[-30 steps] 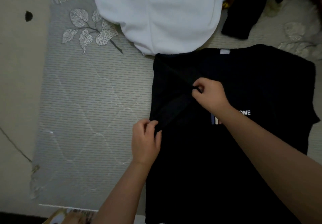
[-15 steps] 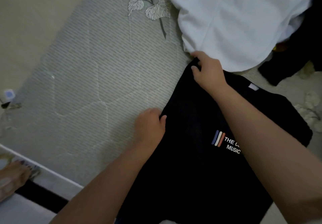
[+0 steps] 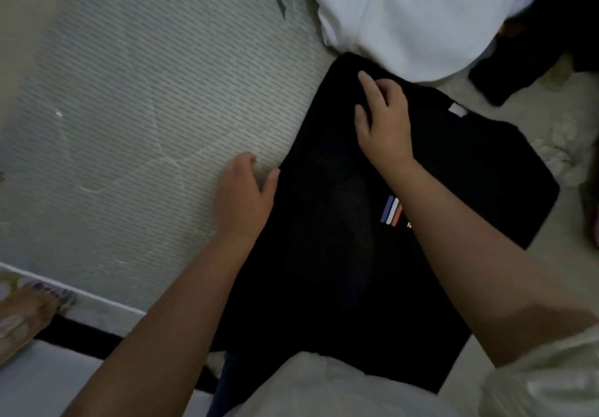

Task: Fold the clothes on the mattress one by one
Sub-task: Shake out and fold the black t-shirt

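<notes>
A black T-shirt (image 3: 350, 270) with a small striped logo lies flat on the grey patterned mattress (image 3: 146, 108), its left side folded in. My right hand (image 3: 384, 120) rests palm down on the shirt's upper left corner, fingers spread, holding nothing. My left hand (image 3: 243, 194) lies on the mattress at the shirt's left folded edge, thumb touching the fabric, fingers loosely curled. Whether it pinches the edge I cannot tell. My right forearm covers part of the logo.
A white garment (image 3: 411, 11) lies crumpled just beyond the shirt. A second dark garment (image 3: 531, 60) lies at the upper right. The mattress edge (image 3: 74, 290) runs along the lower left, with a foot (image 3: 22, 316) on the floor beside it.
The folded-in sleeve has been laid flat. My right hand went to the shirt's top left corner and flattened on it. My left hand slid to the left edge. The camera swung left.
</notes>
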A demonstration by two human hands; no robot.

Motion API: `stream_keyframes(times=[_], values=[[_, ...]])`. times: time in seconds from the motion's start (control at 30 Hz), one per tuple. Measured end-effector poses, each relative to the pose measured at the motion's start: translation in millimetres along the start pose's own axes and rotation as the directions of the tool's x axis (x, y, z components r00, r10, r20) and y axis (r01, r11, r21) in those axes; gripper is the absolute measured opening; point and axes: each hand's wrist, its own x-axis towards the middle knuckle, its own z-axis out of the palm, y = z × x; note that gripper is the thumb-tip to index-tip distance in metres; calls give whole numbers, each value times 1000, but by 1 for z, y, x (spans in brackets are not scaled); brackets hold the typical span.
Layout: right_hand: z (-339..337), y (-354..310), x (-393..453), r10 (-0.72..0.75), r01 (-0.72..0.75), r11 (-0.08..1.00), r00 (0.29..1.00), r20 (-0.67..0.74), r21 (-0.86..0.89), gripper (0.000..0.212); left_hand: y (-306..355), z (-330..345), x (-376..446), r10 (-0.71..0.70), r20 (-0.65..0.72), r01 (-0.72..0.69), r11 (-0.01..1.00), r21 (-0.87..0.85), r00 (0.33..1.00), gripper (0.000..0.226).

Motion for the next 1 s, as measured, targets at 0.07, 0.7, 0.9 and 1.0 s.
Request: stream_keyframes(times=[0.07,0.7,0.9,1.0], values=[[-7,19,-37,126,-123,991,991,-55,51,41,1,-2,-9,191,-106,-187,981,52,976,40],[-69,228,-251,951,-781,105,260,167,616,34,96,162,-78,595,466,-756,521,396,655,62],[-73,244,-253,921,-818,144,317,227,557,19,107,164,-83,501,539,-735,480,479,678,64],[-80,245,-260,925,-739,177,350,147,650,12,114,161,-86,436,577,-722,453,523,691,66]])
